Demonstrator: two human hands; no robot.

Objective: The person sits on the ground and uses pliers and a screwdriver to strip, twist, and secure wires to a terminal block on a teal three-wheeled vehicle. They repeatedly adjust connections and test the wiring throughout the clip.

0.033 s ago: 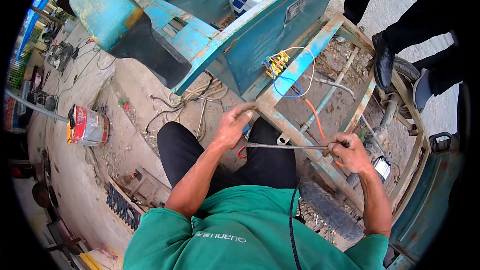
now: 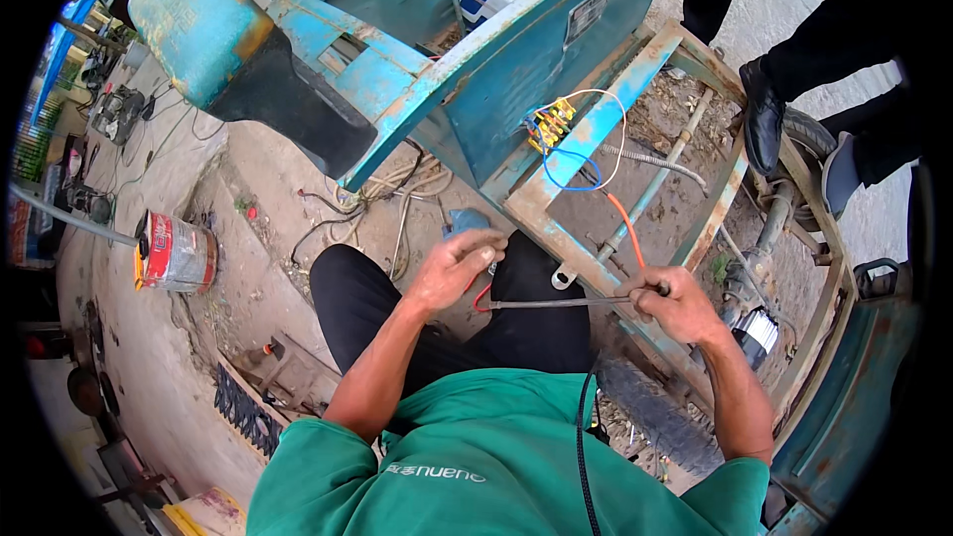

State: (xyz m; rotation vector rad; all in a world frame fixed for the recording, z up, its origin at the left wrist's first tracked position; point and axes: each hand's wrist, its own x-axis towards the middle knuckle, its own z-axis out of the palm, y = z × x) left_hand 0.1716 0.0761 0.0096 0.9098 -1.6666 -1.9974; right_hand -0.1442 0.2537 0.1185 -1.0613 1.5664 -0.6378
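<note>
My right hand [image 2: 680,308] is closed around one end of a thin grey, tube-like length [image 2: 541,304], which stretches left above my knees and sags slightly. Beside its left end shows a red wire-like loop [image 2: 480,298]; whether the two are joined I cannot tell. My left hand [image 2: 452,270] hovers over my lap, fingers stretched and thumb a little apart, with nothing plainly held. An orange cable [image 2: 625,218] runs from the yellow terminal block [image 2: 552,127] down toward my right hand. Blue and white wires loop from that block, which sits on the rusty blue metal frame [image 2: 571,171].
A blue seat-like part [image 2: 199,25] overhangs the upper left. Cables [image 2: 397,199] lie on the ground ahead of my knees. A red can [image 2: 177,253] stands at left. Another person's black shoe [image 2: 762,119] is by the frame. A motor [image 2: 754,333] sits at right.
My left hand has come slightly down and its fingers are nearer the thumb. My right hand has shifted a little left, and the grey length now sags where it looked straighter.
</note>
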